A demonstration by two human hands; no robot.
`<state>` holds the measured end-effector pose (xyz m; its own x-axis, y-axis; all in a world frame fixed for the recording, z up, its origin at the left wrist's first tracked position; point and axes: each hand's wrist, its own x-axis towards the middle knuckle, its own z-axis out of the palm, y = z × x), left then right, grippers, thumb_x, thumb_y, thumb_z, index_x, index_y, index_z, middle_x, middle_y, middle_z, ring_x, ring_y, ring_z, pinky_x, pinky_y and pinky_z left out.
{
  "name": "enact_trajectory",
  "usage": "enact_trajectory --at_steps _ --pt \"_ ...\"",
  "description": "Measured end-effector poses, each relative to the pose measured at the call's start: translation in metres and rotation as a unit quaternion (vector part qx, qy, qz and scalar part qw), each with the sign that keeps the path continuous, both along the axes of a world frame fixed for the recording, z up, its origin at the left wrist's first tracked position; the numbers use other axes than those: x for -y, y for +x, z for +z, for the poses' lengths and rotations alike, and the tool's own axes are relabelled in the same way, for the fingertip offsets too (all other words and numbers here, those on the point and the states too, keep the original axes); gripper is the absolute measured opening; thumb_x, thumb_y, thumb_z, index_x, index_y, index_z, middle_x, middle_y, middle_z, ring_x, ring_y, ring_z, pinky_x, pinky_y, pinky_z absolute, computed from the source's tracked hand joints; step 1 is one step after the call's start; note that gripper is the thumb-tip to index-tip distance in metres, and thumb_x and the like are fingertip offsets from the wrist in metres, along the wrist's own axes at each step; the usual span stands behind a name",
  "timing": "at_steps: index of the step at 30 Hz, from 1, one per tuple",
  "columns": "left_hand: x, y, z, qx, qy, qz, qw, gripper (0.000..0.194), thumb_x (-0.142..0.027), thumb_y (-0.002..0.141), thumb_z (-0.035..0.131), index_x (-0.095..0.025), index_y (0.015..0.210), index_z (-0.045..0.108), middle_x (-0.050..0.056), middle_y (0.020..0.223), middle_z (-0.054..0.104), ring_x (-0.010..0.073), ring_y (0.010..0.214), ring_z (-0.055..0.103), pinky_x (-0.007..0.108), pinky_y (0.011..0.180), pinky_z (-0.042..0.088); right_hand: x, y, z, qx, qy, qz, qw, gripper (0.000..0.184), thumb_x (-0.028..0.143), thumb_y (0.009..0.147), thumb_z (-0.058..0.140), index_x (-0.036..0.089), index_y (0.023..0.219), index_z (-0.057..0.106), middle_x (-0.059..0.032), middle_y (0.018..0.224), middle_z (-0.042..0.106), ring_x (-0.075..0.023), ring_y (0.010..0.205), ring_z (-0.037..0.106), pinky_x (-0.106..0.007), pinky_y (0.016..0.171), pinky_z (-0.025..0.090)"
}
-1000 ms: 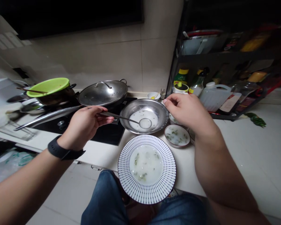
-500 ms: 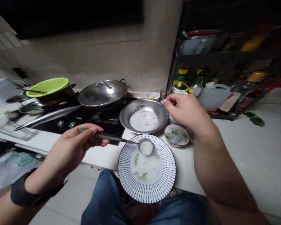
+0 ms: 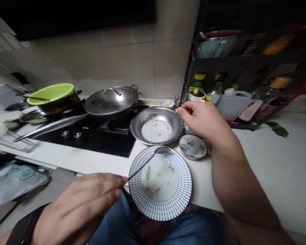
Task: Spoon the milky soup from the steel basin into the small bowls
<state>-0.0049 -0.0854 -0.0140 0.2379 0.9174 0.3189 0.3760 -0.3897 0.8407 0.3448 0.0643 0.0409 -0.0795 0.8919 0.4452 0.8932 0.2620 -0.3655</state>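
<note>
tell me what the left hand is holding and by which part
The left hand holds a metal ladle by the end of its handle.

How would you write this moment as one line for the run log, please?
left hand: holds spoon | spoon head: at striped plate rim | right hand: at steel bowl rim

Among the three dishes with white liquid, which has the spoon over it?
The striped plate nearest the person: the spoon in the left hand lies across it. The steel bowl and small dish have none.
</note>
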Motion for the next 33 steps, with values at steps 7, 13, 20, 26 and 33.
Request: enact_trajectory --at_steps 7,13,20,26,33 --pt "-0.101 0.039 0.014 0.083 0.054 0.175 0.980 0.016 -0.035 0.090 0.072 -0.024 0.098 0.079 0.009 0.097 0.080 0.0232 0.090 0.077 0.034 0.089 0.062 0.001 -0.001 0.001 0.000 -0.002 -0.002 1.000 0.028 0.037 0.099 0.055 0.022 0.095 0.079 -0.0069 0.083 0.078 -0.0229 0.076 0.069 -0.032 0.067 0.043" --pt "-0.178 0.059 -0.022 0.124 -0.010 0.175 0.977 0.020 -0.037 0.092 0.066 -0.018 0.096 0.071 0.005 0.082 0.076 0.0204 0.073 0.076 0.027 0.071 0.058 0.001 -0.001 0.002 -0.006 -0.005 -0.004 1.000 0.027 0.037 0.098 0.056 0.022 0.094 0.079 -0.0071 0.083 0.078 -0.0225 0.074 0.068 -0.032 0.067 0.043" --pt "-0.179 0.074 -0.039 0.111 -0.029 0.152 0.982 0.018 -0.037 0.091 0.064 -0.020 0.093 0.070 0.005 0.077 0.076 0.0215 0.072 0.076 0.028 0.071 0.058 0.001 0.001 0.002 -0.004 0.005 -0.004 1.000 0.027 0.036 0.098 0.056 0.024 0.094 0.079 -0.0068 0.083 0.078 -0.0236 0.078 0.069 -0.033 0.069 0.044" --pt "-0.170 0.086 -0.028 0.231 -0.135 0.167 0.949 0.008 -0.025 0.083 0.063 -0.017 0.084 0.065 0.003 0.064 0.069 0.0231 0.061 0.075 0.034 0.066 0.062 0.003 0.000 0.002 -0.007 0.005 -0.003 1.000 0.027 0.037 0.099 0.056 0.023 0.093 0.079 -0.0072 0.082 0.077 -0.0234 0.076 0.069 -0.034 0.068 0.045" --pt "-0.176 0.081 -0.015 0.294 -0.213 0.195 0.911 0.006 -0.013 0.076 0.062 -0.014 0.083 0.062 0.005 0.063 0.067 0.0217 0.059 0.075 0.034 0.065 0.064 0.003 0.000 0.002 -0.007 0.000 -0.002 1.000 0.027 0.037 0.099 0.056 0.023 0.094 0.079 -0.0066 0.082 0.078 -0.0228 0.075 0.068 -0.033 0.067 0.044"
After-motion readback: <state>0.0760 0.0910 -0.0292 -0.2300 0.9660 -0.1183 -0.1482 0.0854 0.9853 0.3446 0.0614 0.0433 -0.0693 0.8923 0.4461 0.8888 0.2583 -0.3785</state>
